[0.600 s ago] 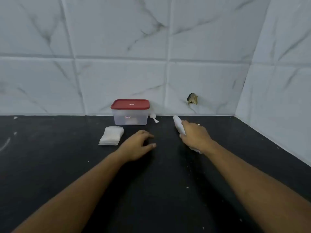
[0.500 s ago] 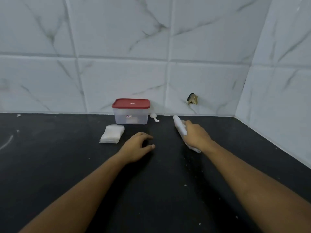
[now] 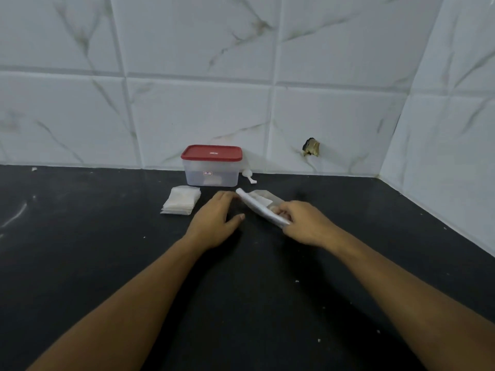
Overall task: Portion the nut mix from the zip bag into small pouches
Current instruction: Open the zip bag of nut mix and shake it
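The zip bag (image 3: 257,206), thin crinkled translucent plastic, sits slanted over the matte black, speckled countertop (image 3: 107,250), between both hands; the right hand (image 3: 305,223) pinches its near end with curled fingers; the left hand (image 3: 217,220) is relaxed and grasps nothing, its fingertips at the bag's far end, contact not determinable. Flat square white pouches (image 3: 182,200) are stacked just to the left; behind them stands a clear rectangular container (image 3: 211,175) with a red lid (image 3: 211,152), and a small white scoop (image 3: 249,176) beside it. Half a second earlier, bag and left hand were well apart; the bag has since moved left.
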`<state>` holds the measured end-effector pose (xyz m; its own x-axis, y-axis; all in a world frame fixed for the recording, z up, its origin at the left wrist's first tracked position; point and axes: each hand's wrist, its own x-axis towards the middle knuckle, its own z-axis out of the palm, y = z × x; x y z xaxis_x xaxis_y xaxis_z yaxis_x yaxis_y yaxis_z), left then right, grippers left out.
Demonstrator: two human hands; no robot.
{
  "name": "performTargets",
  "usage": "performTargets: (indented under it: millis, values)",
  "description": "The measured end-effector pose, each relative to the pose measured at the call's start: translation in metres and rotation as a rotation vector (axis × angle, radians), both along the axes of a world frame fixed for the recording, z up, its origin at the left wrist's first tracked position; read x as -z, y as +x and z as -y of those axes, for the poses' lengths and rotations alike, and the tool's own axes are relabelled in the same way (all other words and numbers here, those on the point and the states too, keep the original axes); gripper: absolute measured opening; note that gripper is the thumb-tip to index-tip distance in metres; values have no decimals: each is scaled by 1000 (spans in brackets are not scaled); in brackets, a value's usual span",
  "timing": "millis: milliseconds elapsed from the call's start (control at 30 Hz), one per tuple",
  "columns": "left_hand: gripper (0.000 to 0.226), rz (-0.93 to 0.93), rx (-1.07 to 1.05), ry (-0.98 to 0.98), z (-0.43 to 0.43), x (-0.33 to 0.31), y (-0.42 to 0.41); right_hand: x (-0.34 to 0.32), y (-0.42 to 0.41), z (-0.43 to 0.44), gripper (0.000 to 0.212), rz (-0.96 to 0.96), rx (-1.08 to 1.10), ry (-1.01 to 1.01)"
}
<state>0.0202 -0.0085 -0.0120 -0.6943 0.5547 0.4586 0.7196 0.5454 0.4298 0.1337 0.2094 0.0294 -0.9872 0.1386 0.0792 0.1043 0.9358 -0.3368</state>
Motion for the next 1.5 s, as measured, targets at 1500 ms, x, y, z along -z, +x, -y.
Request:
performTargets:
  millis: [1500]
  values:
    - [30, 200, 301, -155, -5, -20, -5, 4, 10, 18, 23, -78, -267, 69]
